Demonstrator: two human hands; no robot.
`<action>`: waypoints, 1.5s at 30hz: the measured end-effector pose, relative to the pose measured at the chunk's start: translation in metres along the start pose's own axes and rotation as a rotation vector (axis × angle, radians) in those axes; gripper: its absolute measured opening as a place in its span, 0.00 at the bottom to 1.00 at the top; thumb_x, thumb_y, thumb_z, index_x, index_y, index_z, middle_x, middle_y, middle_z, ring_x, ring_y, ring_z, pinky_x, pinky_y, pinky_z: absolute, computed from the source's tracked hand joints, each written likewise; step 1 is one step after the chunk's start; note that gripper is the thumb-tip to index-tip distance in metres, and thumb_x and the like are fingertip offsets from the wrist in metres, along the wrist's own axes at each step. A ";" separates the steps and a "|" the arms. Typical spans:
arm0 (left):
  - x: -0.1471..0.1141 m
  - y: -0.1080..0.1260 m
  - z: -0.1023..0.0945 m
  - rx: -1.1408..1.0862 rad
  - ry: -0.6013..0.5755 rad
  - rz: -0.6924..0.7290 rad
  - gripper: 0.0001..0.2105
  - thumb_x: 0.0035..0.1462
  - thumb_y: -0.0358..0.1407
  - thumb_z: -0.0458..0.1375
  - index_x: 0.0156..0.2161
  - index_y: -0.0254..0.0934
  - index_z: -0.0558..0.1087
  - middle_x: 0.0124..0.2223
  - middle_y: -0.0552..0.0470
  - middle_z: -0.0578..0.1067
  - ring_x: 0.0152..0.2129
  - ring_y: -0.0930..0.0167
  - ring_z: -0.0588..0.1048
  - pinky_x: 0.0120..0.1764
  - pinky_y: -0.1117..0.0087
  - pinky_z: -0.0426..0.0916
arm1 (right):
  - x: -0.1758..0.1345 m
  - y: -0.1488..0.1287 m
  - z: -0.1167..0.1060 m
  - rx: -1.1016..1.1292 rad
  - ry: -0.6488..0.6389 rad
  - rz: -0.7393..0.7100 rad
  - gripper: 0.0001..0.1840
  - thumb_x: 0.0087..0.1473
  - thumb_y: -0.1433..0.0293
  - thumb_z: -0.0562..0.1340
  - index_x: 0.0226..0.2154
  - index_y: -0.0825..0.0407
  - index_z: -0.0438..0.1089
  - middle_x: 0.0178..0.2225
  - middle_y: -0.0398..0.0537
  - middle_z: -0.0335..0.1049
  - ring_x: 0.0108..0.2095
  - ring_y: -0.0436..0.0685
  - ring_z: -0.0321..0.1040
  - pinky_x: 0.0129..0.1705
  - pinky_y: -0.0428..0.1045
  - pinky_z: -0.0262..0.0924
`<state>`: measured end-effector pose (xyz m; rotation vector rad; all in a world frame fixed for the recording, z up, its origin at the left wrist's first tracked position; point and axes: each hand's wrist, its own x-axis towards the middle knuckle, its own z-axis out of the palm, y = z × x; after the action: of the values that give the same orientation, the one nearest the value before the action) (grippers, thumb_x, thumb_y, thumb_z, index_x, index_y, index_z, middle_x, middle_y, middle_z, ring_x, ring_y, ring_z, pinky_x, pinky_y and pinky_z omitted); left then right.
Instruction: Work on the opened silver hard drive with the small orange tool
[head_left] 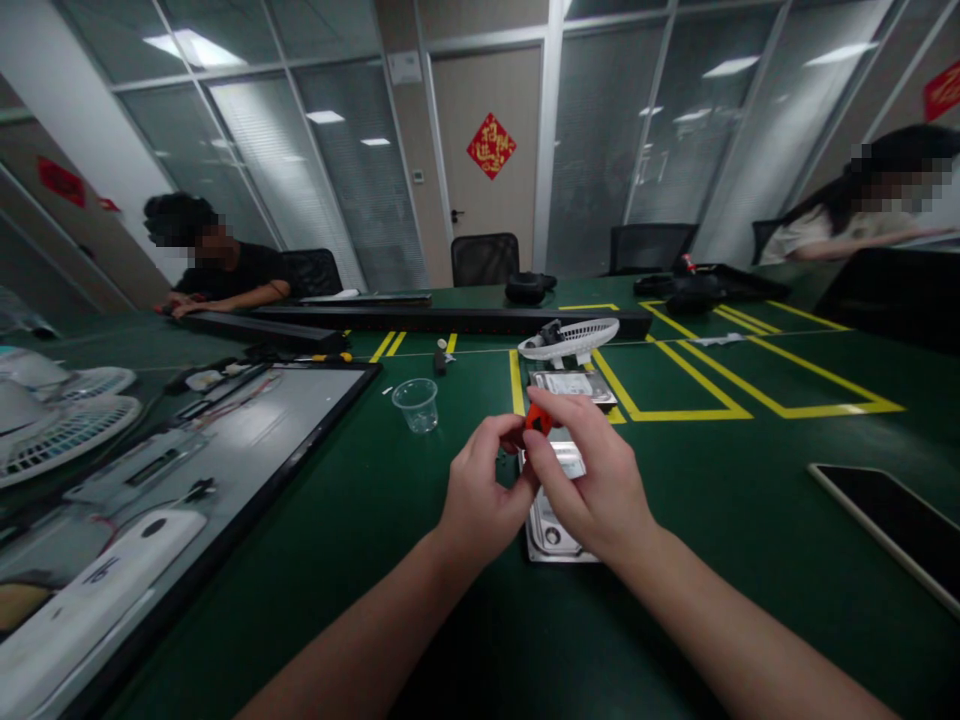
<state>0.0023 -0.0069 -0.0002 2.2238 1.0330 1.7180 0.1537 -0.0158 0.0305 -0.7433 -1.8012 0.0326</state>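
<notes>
Both of my hands meet over a silver hard disk drive, which lies on the green table and is partly covered by them. Between my fingers is a small orange-and-black object; its kind cannot be made out because the fingers hide most of it. My right hand is closed around it, thumb and forefinger on its near and far sides. My left hand pinches at its left side. A second hard disk drive lies just beyond the hands, with a white fan guard behind it.
A clear plastic cup stands left of my hands. Farther left lie a flat panel with parts on it and white fans. A phone lies at the right. Two other people sit across the table.
</notes>
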 end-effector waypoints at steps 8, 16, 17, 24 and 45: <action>-0.003 -0.002 0.003 -0.040 0.031 -0.059 0.21 0.58 0.28 0.64 0.55 0.39 0.68 0.47 0.48 0.78 0.40 0.68 0.79 0.44 0.66 0.76 | -0.001 0.003 0.001 -0.001 -0.011 -0.017 0.23 0.67 0.73 0.59 0.63 0.47 0.64 0.50 0.54 0.74 0.49 0.60 0.72 0.52 0.59 0.71; -0.002 0.000 0.000 -0.030 -0.004 -0.013 0.17 0.62 0.29 0.61 0.55 0.39 0.69 0.45 0.50 0.78 0.38 0.71 0.78 0.42 0.69 0.76 | -0.001 0.001 0.000 0.026 -0.029 -0.005 0.24 0.68 0.74 0.57 0.63 0.47 0.64 0.53 0.53 0.73 0.53 0.59 0.71 0.55 0.58 0.69; -0.002 0.001 0.001 -0.032 -0.010 -0.015 0.16 0.63 0.29 0.61 0.55 0.39 0.69 0.45 0.50 0.78 0.38 0.71 0.78 0.43 0.69 0.75 | -0.001 0.001 0.000 0.031 -0.032 -0.010 0.24 0.68 0.74 0.56 0.64 0.47 0.63 0.53 0.53 0.73 0.53 0.59 0.71 0.55 0.58 0.69; -0.004 -0.003 0.003 -0.034 0.030 -0.051 0.20 0.59 0.29 0.64 0.55 0.40 0.68 0.47 0.49 0.78 0.40 0.69 0.79 0.43 0.68 0.76 | -0.002 0.002 0.001 0.004 -0.024 -0.013 0.23 0.67 0.74 0.58 0.63 0.48 0.65 0.51 0.53 0.73 0.51 0.59 0.71 0.54 0.57 0.69; -0.001 -0.002 0.001 -0.064 -0.037 -0.017 0.18 0.62 0.28 0.61 0.55 0.39 0.69 0.46 0.50 0.78 0.39 0.70 0.79 0.44 0.69 0.75 | -0.001 0.003 0.000 0.012 -0.018 0.011 0.23 0.67 0.73 0.58 0.63 0.47 0.65 0.52 0.53 0.73 0.52 0.59 0.71 0.55 0.57 0.69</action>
<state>0.0022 -0.0058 -0.0028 2.1930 0.9721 1.6717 0.1553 -0.0143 0.0290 -0.7461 -1.8121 0.0576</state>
